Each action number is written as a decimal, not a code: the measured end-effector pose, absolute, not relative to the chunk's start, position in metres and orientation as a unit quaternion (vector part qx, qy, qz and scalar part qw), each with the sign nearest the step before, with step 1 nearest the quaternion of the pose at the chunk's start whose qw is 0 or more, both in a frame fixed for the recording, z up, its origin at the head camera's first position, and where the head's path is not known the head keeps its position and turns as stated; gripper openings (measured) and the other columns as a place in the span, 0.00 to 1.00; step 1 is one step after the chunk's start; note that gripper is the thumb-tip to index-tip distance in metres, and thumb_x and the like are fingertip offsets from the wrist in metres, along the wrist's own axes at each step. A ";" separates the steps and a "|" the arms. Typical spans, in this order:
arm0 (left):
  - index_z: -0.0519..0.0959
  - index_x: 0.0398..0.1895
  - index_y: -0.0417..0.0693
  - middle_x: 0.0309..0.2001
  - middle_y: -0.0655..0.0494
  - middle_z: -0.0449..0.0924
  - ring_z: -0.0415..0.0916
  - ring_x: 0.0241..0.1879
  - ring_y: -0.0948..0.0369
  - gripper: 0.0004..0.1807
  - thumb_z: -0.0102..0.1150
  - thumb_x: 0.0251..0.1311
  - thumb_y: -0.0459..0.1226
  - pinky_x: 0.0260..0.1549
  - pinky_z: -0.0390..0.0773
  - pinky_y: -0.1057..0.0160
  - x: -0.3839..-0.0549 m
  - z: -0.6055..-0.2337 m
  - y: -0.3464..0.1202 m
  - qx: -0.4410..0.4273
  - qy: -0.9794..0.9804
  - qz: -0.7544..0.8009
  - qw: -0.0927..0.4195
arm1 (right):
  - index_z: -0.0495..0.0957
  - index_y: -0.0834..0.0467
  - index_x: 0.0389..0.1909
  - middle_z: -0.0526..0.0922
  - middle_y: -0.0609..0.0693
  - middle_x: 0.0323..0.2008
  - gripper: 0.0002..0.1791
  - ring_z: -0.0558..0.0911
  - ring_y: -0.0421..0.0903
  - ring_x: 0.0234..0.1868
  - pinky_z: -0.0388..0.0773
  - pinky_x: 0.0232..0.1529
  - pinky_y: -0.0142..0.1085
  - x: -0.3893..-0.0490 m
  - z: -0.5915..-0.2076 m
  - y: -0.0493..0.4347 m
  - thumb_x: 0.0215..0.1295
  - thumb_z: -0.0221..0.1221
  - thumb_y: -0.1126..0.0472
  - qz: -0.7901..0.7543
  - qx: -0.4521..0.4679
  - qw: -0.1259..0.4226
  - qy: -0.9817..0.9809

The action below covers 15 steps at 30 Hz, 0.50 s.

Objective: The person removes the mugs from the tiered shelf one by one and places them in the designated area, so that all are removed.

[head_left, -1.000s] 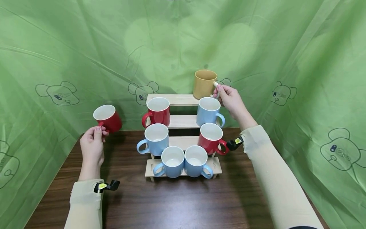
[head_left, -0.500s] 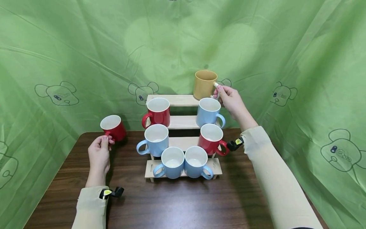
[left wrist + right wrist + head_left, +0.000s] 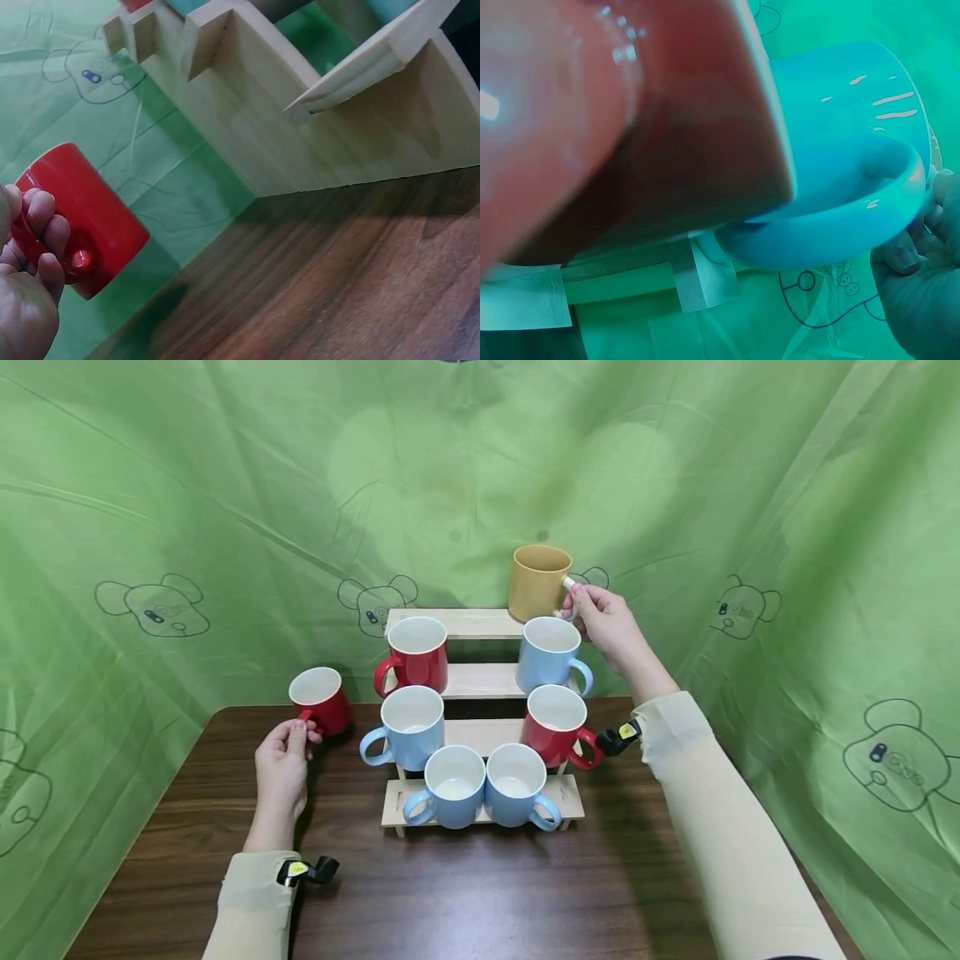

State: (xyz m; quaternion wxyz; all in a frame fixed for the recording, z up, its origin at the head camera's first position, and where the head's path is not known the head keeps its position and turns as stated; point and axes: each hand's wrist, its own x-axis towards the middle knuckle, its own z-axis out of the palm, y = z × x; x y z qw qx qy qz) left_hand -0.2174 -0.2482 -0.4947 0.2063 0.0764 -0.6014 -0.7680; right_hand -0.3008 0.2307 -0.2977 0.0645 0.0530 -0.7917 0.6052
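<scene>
My left hand [image 3: 283, 768] grips the handle of a red mug [image 3: 330, 708] with a white inside, left of the stepped wooden rack [image 3: 480, 624]. In the left wrist view, fingers curl through that red mug's [image 3: 90, 214] handle, and the mug looks raised above the table. At the top step's right end, my right hand [image 3: 609, 625] pinches the white handle of a tan mug [image 3: 534, 589]. Whether the tan mug's base rests on the step is hidden by a light blue mug [image 3: 546, 662] one step lower. The right wrist view shows that blue mug [image 3: 847, 97] in front of my fingers.
On the second step's left stands another red mug [image 3: 423, 670]. The third step bears a blue mug [image 3: 416, 735] and a red mug [image 3: 547, 739]. Two blue mugs [image 3: 457, 802] touch on the lowest step. Green cloth [image 3: 480, 460] surrounds the dark wooden table [image 3: 480, 902].
My left hand has carried its red mug to the right and down, closer to the rack. The right hand and the tan mug have stayed in place.
</scene>
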 end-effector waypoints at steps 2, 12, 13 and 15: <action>0.80 0.46 0.29 0.34 0.56 0.86 0.82 0.34 0.65 0.12 0.54 0.84 0.34 0.31 0.73 0.70 -0.218 -0.497 -0.246 0.077 -0.611 -0.763 0.198 | 0.79 0.60 0.46 0.82 0.46 0.38 0.24 0.72 0.42 0.30 0.74 0.33 0.32 -0.301 -0.298 0.232 0.87 0.52 0.41 0.602 0.054 0.063 -0.794; 0.78 0.52 0.23 0.31 0.59 0.85 0.82 0.35 0.64 0.17 0.53 0.85 0.35 0.32 0.74 0.69 -0.222 -0.513 -0.239 0.076 -0.637 -0.752 0.155 | 0.78 0.61 0.46 0.82 0.46 0.37 0.25 0.72 0.45 0.31 0.73 0.34 0.33 -0.303 -0.303 0.232 0.87 0.51 0.41 0.609 0.061 0.058 -0.789; 0.78 0.53 0.23 0.31 0.59 0.85 0.82 0.35 0.65 0.17 0.53 0.85 0.36 0.33 0.74 0.69 -0.222 -0.515 -0.238 0.079 -0.639 -0.750 0.152 | 0.78 0.61 0.46 0.82 0.46 0.36 0.25 0.72 0.44 0.32 0.73 0.34 0.33 -0.303 -0.303 0.232 0.86 0.51 0.41 0.609 0.061 0.057 -0.788; 0.78 0.54 0.23 0.31 0.59 0.85 0.81 0.35 0.65 0.18 0.53 0.85 0.37 0.33 0.74 0.69 -0.222 -0.517 -0.237 0.081 -0.645 -0.746 0.145 | 0.78 0.61 0.46 0.81 0.46 0.36 0.25 0.72 0.43 0.31 0.74 0.33 0.32 -0.302 -0.303 0.232 0.86 0.51 0.41 0.612 0.059 0.056 -0.787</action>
